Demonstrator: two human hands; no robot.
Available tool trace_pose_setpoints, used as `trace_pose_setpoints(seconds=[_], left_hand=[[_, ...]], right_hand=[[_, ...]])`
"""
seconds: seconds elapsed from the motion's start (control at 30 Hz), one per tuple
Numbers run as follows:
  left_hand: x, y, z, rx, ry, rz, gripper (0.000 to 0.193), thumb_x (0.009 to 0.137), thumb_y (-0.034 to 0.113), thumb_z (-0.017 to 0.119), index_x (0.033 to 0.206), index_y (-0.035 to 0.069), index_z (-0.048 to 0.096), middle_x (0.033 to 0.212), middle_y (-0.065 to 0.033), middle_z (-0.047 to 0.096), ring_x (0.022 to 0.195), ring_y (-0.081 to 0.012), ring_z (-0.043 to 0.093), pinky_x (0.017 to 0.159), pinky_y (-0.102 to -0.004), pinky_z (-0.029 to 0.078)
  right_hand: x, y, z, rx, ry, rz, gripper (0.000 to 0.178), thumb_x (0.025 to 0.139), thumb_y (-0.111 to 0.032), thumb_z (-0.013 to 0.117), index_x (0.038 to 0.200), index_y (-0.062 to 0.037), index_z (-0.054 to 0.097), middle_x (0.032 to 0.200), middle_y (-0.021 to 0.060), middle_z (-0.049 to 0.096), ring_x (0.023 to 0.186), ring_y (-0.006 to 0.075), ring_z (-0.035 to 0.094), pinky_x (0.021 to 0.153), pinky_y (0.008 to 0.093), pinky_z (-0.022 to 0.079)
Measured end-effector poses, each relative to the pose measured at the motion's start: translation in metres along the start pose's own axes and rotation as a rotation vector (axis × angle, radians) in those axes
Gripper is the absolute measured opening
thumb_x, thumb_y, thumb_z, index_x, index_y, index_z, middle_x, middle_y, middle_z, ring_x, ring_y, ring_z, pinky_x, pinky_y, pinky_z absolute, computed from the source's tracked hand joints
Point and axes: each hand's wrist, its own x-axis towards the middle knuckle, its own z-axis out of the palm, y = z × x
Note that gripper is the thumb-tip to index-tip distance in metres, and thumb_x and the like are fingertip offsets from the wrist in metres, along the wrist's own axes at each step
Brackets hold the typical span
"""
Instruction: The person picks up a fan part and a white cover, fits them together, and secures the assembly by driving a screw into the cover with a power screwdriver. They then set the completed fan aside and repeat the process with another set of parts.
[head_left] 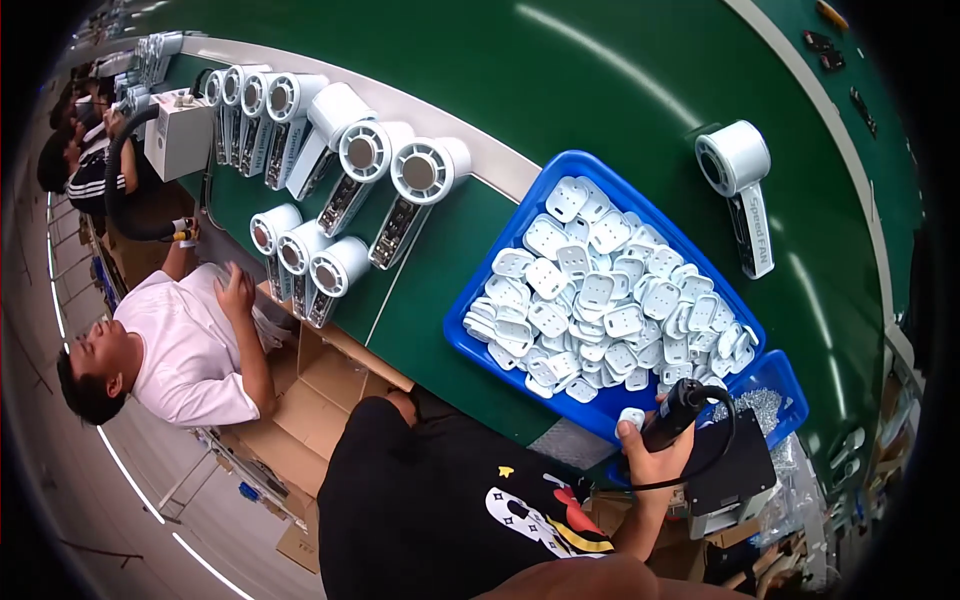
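Observation:
My right hand point(655, 462) is closed around a black electric screwdriver point(672, 418) with a cable looping off it. At the thumb tip is a small white plastic plate point(631, 416); I cannot tell whether the thumb grips it. This hand is over the near right corner of a blue tray point(505, 235), heaped with similar white plates point(600, 290) with holes. Beside the tray's right end sits a smaller blue bin point(793, 402) of tiny metal screws point(755, 408). Only a bit of my left arm point(402, 405) shows past the black sleeve; the left hand is hidden.
A white handheld fan point(738, 165) lies on the green belt beyond the tray. Several more fans point(425, 175), some with exposed circuit boards, stand at left. A black box point(735, 455) sits near my right hand. Another person point(195, 345) sits at left beside a cardboard box point(320, 385).

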Motion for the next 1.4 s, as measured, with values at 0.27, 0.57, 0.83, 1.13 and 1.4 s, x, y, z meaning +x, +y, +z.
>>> trace_pose_setpoints(seconds=[0.27, 0.57, 0.83, 1.13, 1.4], left_hand=[[0.007, -0.003, -0.003, 0.182, -0.052, 0.103, 0.052, 0.103, 0.040, 0.050, 0.131, -0.002, 0.058, 0.117, -0.0149, 0.069, 0.110, -0.0290, 0.064, 0.096, -0.0398, 0.048], [-0.036, -0.040, 0.012, 0.423, -0.071, 0.255, 0.050, 0.103, 0.040, 0.050, 0.127, -0.003, 0.061, 0.112, -0.0156, 0.070, 0.108, -0.0292, 0.065, 0.093, -0.0402, 0.050], [-0.230, 0.190, 0.023, 0.482, 0.329, 1.519, 0.028, 0.089, 0.009, 0.069, 0.116, 0.002, 0.064, 0.092, -0.0097, 0.067, 0.084, -0.0190, 0.068, 0.074, -0.0334, 0.053], [-0.157, 0.301, -0.009, 1.069, 1.218, 1.348, 0.043, 0.074, 0.030, 0.084, 0.108, 0.009, 0.068, 0.106, -0.0106, 0.068, 0.113, -0.0266, 0.058, 0.099, -0.0481, 0.038], [-0.237, 0.225, 0.104, 0.232, -0.133, 1.710, 0.046, 0.101, 0.033, 0.059, 0.130, -0.002, 0.054, 0.104, -0.0092, 0.068, 0.095, -0.0135, 0.062, 0.083, -0.0295, 0.050]], right_hand=[[-0.018, 0.001, 0.009, 0.104, -0.019, -0.054, 0.074, 0.073, -0.023, 0.090, 0.128, -0.0060, 0.045, 0.076, 0.0004, 0.054, 0.061, 0.0099, 0.055, 0.055, 0.0225, 0.043], [-0.065, 0.043, 0.010, 0.327, -0.050, -0.462, 0.077, 0.076, -0.027, 0.088, 0.132, -0.0056, 0.039, 0.074, 0.0013, 0.053, 0.056, 0.0112, 0.052, 0.052, 0.0230, 0.042], [-0.135, 0.078, -0.027, 0.379, 0.169, -0.680, 0.082, 0.077, -0.032, 0.088, 0.134, -0.0039, 0.037, 0.072, 0.0020, 0.053, 0.055, 0.0120, 0.052, 0.050, 0.0234, 0.041], [-0.169, 0.093, -0.020, 0.557, 0.209, -0.689, 0.086, 0.075, -0.035, 0.090, 0.133, -0.0024, 0.035, 0.069, 0.0013, 0.053, 0.053, 0.0111, 0.052, 0.049, 0.0235, 0.041], [-0.216, 0.048, -0.073, 0.808, 0.232, -0.817, 0.082, 0.075, -0.026, 0.091, 0.131, -0.0014, 0.037, 0.071, 0.0024, 0.058, 0.055, 0.0106, 0.054, 0.048, 0.0219, 0.042]])
